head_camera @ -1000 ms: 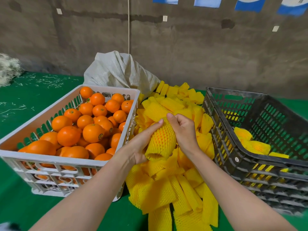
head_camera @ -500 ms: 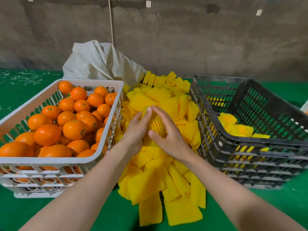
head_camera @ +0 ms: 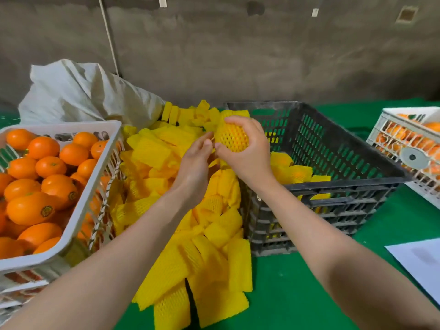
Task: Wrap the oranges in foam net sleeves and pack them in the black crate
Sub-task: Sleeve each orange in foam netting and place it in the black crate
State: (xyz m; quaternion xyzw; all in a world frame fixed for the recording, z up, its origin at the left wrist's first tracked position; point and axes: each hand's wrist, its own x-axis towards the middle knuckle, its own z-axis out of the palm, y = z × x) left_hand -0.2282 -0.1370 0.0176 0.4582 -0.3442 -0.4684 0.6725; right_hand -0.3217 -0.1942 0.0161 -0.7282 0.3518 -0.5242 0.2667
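My right hand (head_camera: 247,151) grips an orange wrapped in a yellow foam net sleeve (head_camera: 232,134), held above the left rim of the black crate (head_camera: 352,184). My left hand (head_camera: 195,165) is just left of it, fingertips at the sleeve's edge; whether they pinch it is unclear. Several wrapped oranges (head_camera: 295,172) lie inside the black crate. A white crate (head_camera: 71,225) on the left holds bare oranges (head_camera: 42,146). A pile of yellow sleeves (head_camera: 197,258) lies between the two crates.
A white sack (head_camera: 78,94) slumps behind the sleeve pile. Another white crate of oranges (head_camera: 404,148) stands at the right edge. A white paper sheet (head_camera: 421,265) lies on the green table (head_camera: 297,287) at the front right. A concrete wall rises behind.
Both hands rose and moved right with the wrapped orange, from over the sleeve pile to the black crate's left rim. My right hand now carries it; my left hand has slipped to its side.
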